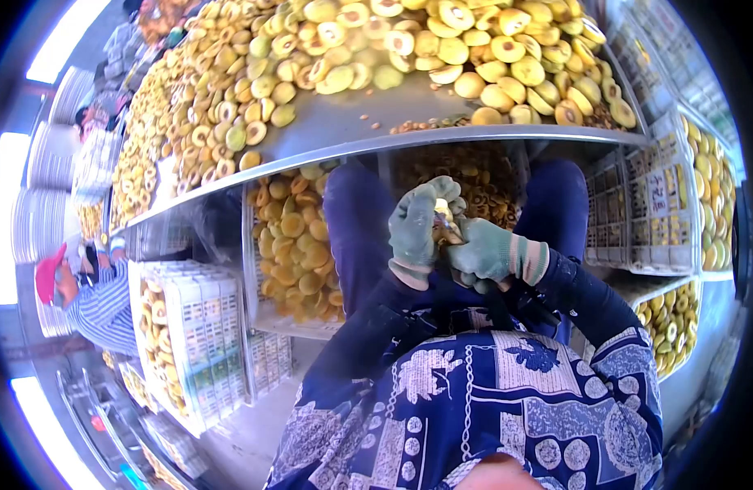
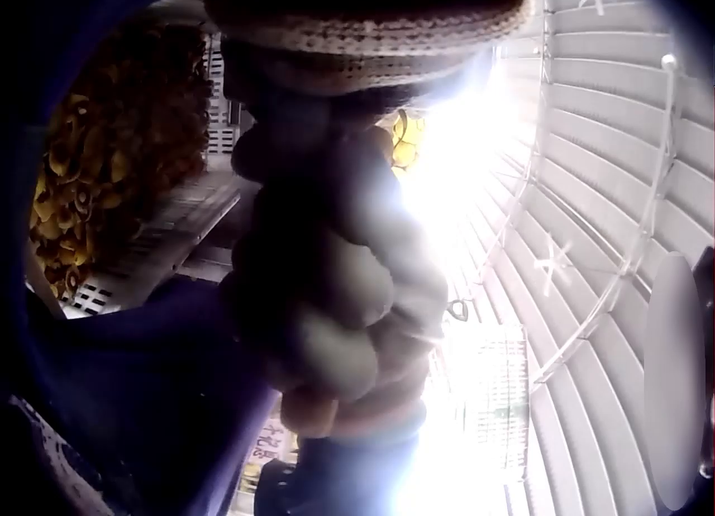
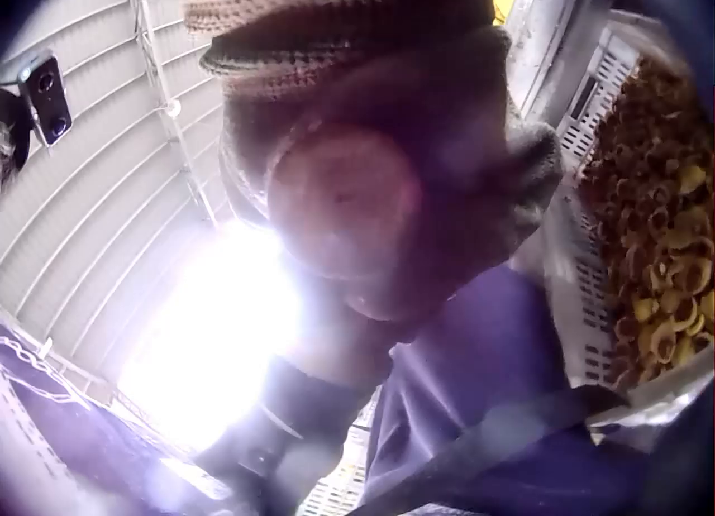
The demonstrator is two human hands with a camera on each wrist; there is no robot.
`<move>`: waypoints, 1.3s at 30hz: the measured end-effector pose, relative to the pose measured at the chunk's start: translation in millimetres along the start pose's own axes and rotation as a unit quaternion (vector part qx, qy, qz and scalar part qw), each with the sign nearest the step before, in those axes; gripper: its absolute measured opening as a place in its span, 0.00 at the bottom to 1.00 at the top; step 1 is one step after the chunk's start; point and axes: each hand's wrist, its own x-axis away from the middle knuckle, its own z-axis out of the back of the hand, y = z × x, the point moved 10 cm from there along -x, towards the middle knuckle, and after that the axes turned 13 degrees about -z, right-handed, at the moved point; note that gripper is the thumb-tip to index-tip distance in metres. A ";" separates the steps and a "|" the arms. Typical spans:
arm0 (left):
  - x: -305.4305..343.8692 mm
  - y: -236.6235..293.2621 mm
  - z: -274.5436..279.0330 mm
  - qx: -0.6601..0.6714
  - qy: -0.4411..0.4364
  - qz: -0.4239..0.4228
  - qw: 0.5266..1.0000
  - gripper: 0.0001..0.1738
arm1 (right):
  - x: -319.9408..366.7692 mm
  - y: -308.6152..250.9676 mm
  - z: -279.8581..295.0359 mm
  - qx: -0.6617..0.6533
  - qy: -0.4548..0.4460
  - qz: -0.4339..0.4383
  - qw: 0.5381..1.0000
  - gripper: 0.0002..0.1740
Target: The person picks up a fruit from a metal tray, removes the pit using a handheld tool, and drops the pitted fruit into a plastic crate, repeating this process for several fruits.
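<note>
In front of the lap, both gloved hands come together around a small piece of yellow stone fruit [image 1: 443, 209], its lit top pale and its lower part brownish. My left hand [image 1: 412, 231], in a grey-green knit glove, curls its fingers round the fruit. From the other side my right hand [image 1: 492, 249], gloved alike, pinches at the fruit's lower end. Dark, backlit fingers [image 2: 341, 354] fill the middle of the left wrist view. The right glove's ribbed cuff [image 3: 324, 30] crosses the top of the right wrist view. Most of the fruit is hidden by the gloves.
Halved yellow fruits [image 1: 336, 49] heap on a metal table [image 1: 352, 114] beyond the knees. Below its edge stands a crate of brownish fruit pieces [image 3: 659, 226]. Crated fruit [image 1: 295, 245] flanks the left leg; white crates [image 1: 638, 204] stand right. Another person [image 1: 103, 306] sits far left.
</note>
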 end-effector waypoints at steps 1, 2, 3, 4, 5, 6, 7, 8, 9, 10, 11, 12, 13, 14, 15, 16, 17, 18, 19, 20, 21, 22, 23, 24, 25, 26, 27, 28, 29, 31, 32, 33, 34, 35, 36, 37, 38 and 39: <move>1.5 2.7 3.5 -0.027 0.007 -0.013 1.000 0.24 | 1.3 -3.6 -1.5 0.010 -0.002 -0.001 1.000 0.15; 3.2 4.9 7.3 -0.054 0.012 -0.022 0.998 0.25 | 4.6 -7.3 -5.0 0.004 -0.017 0.001 1.000 0.15; 5.7 7.9 7.6 -0.050 0.015 -0.022 0.998 0.25 | 7.2 -7.8 -8.5 -0.007 -0.032 0.001 0.999 0.16; 8.0 13.3 9.1 -0.026 0.027 -0.033 0.999 0.22 | 7.5 -7.2 -10.8 -0.009 -0.029 -0.004 1.000 0.16; 8.0 16.9 6.7 0.002 0.032 -0.041 0.999 0.20 | 8.8 -11.5 -13.7 -0.007 -0.030 0.004 1.000 0.14; 7.3 17.5 3.5 -0.024 0.031 0.001 0.999 0.21 | 10.8 -14.2 -13.4 -0.008 -0.024 0.011 1.000 0.13; 5.5 17.9 4.7 0.017 -0.044 -0.076 0.996 0.27 | -1.3 -7.0 -11.7 0.008 0.016 -0.007 1.000 0.13; 6.1 19.8 12.4 0.006 -0.017 -0.094 0.995 0.27 | -3.3 -16.4 -9.1 0.049 0.056 0.035 0.997 0.14; 3.8 19.6 10.0 0.019 0.004 -0.067 0.998 0.26 | 0.9 -19.8 -3.5 0.118 0.119 0.042 0.985 0.16; 5.1 16.6 14.6 0.015 0.024 -0.037 0.999 0.26 | 4.4 -20.1 -5.2 0.111 0.108 0.033 0.987 0.15; 6.8 13.7 19.8 0.007 0.046 -0.012 0.999 0.26 | 8.1 -21.1 -6.0 0.106 0.094 0.028 0.990 0.15; 6.9 12.5 18.2 0.007 0.041 -0.008 0.999 0.26 | 10.3 -19.4 -3.6 0.101 0.098 0.027 0.990 0.15; 9.1 11.5 16.9 0.022 0.027 0.001 0.999 0.27 | 8.6 -12.6 -11.1 0.026 0.037 0.005 0.999 0.15; 10.3 11.0 15.1 0.037 0.014 0.009 0.999 0.27 | 7.6 -7.9 -19.0 -0.046 -0.024 -0.016 0.999 0.14; 9.5 11.3 13.5 0.038 0.014 0.008 0.999 0.27 | 3.6 -5.9 -16.5 -0.045 -0.023 -0.015 0.999 0.14; 9.6 12.1 11.3 0.023 0.013 0.000 1.000 0.27 | -4.0 1.2 -20.2 -0.046 -0.049 -0.028 0.997 0.13; 10.6 13.6 10.9 0.008 0.012 -0.008 1.000 0.28 | -7.8 6.3 -25.8 -0.047 -0.075 -0.042 0.995 0.13; 10.2 12.1 9.0 0.020 -0.009 -0.007 1.000 0.27 | 1.6 -0.3 -23.5 -0.042 -0.048 -0.036 0.997 0.11; 8.9 10.5 11.0 0.019 -0.010 -0.007 1.000 0.27 | -0.7 -0.1 -24.3 -0.042 -0.048 -0.036 0.997 0.11; 7.7 6.4 11.4 0.022 -0.014 0.004 1.000 0.27 | -4.7 3.9 -22.8 -0.021 -0.032 -0.044 0.998 0.11; 7.4 2.6 12.3 0.024 -0.018 0.014 0.999 0.27 | -6.7 7.4 -21.1 0.001 -0.017 -0.051 0.999 0.11; 7.8 1.1 16.3 0.023 -0.018 0.014 0.999 0.27 | -6.0 9.4 -21.4 0.000 -0.017 -0.051 0.999 0.11; 7.3 -1.0 17.7 0.018 -0.029 0.020 0.999 0.27 | -3.6 6.6 -24.0 -0.044 -0.051 -0.028 0.997 0.12; 7.9 -0.9 15.8 0.012 -0.039 0.027 0.999 0.27 | -0.8 3.1 -27.5 -0.088 -0.085 -0.005 0.992 0.13; 8.7 -0.1 15.3 0.010 -0.039 0.028 0.999 0.27 | 1.1 3.5 -28.3 -0.089 -0.086 -0.004 0.992 0.13; 9.0 3.9 14.2 -0.001 -0.041 0.010 0.999 0.27 | 7.4 -4.8 -35.7 -0.155 -0.140 0.031 0.977 0.11; 9.1 9.3 10.4 -0.012 -0.044 -0.008 0.999 0.27 | 14.1 -13.3 -41.5 -0.219 -0.193 0.065 0.954 0.11; 9.9 9.0 8.3 0.000 -0.026 0.011 1.000 0.28 | 15.4 -12.7 -45.0 -0.259 -0.208 0.058 0.942 0.11; 10.2 11.2 5.6 -0.001 -0.027 0.011 1.000 0.28 | 12.6 -10.4 -47.3 -0.259 -0.208 0.059 0.941 0.11; 9.6 12.3 0.3 0.012 -0.019 0.024 0.999 0.27 | 10.9 -15.9 -56.8 -0.364 -0.311 0.087 0.874 0.11; 10.3 14.6 -2.2 0.011 -0.018 0.025 0.999 0.27 | 12.0 -16.1 -58.4 -0.399 -0.333 0.102 0.848 0.12; 9.6 17.5 -4.5 -0.008 -0.005 0.031 0.999 0.26 | 12.0 -13.2 -60.3 -0.398 -0.334 0.101 0.848 0.12; 9.2 20.8 -4.6 -0.026 0.011 0.033 0.999 0.26 | 16.3 -16.9 -62.4 -0.428 -0.367 0.119 0.817 0.13; 9.1 25.3 -7.4 -0.047 0.008 0.018 0.999 0.25 | 19.3 -22.1 -64.8 -0.454 -0.401 0.135 0.784 0.14; 10.7 28.8 -7.6 -0.066 0.035 0.028 0.997 0.25 | 21.3 -25.9 -69.7 -0.471 -0.460 0.143 0.739 0.18; 12.6 32.7 -8.5 -0.083 0.062 0.039 0.994 0.25 | 18.1 -25.3 -74.1 -0.464 -0.467 0.138 0.740 0.18; 13.6 35.2 -6.7 -0.095 0.086 0.047 0.991 0.25 | 20.7 -29.6 -76.5 -0.477 -0.499 0.151 0.708 0.19; 12.0 38.2 -6.6 -0.103 0.083 0.042 0.990 0.25 | 24.7 -34.3 -78.0 -0.491 -0.527 0.162 0.675 0.20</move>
